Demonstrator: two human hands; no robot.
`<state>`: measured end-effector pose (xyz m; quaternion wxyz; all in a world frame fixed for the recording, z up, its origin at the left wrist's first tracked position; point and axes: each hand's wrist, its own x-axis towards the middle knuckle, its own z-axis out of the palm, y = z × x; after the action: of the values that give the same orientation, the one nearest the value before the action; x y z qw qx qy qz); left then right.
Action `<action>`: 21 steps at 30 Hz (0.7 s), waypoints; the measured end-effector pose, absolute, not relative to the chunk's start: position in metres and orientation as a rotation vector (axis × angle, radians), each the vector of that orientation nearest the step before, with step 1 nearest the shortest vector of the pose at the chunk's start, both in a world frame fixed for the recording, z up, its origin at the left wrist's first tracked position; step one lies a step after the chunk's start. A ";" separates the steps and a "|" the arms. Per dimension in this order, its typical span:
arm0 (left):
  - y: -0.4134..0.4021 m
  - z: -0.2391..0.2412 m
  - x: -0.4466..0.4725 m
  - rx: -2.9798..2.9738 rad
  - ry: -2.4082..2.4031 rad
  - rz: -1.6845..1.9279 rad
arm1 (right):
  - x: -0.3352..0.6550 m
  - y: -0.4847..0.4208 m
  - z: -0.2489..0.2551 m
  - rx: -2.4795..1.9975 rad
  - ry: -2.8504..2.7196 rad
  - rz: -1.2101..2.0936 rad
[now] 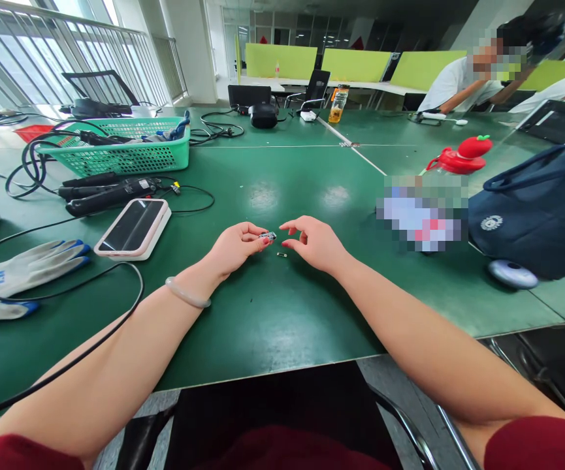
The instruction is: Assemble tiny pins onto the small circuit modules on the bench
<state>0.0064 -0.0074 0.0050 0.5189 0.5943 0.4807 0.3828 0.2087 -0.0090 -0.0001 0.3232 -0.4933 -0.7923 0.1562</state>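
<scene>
My left hand is closed in a pinch on a small silvery piece, too small to identify, whose end shows past the thumb and fingertips. To its right, my right hand hangs over the table with thumb and forefinger apart and nothing between them. Below the gap between the hands, a tiny flat piece with a light-coloured body lies on the green table top. My right fingertips are close to both small pieces but touch neither.
At left are a phone, work gloves, black cylindrical gear, a looping cable and a green basket. A dark blue bag and red-lidded bottle stand right. A person sits across the table.
</scene>
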 end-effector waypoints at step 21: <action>-0.007 0.003 0.005 1.535 1.152 0.777 | 0.197 -0.010 -0.004 -1.422 -2.354 0.394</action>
<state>0.0047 -0.0069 0.0030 0.5102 0.6375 0.4786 0.3228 0.1967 -0.0096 -0.0038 0.1806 -0.5034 -0.8334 0.1396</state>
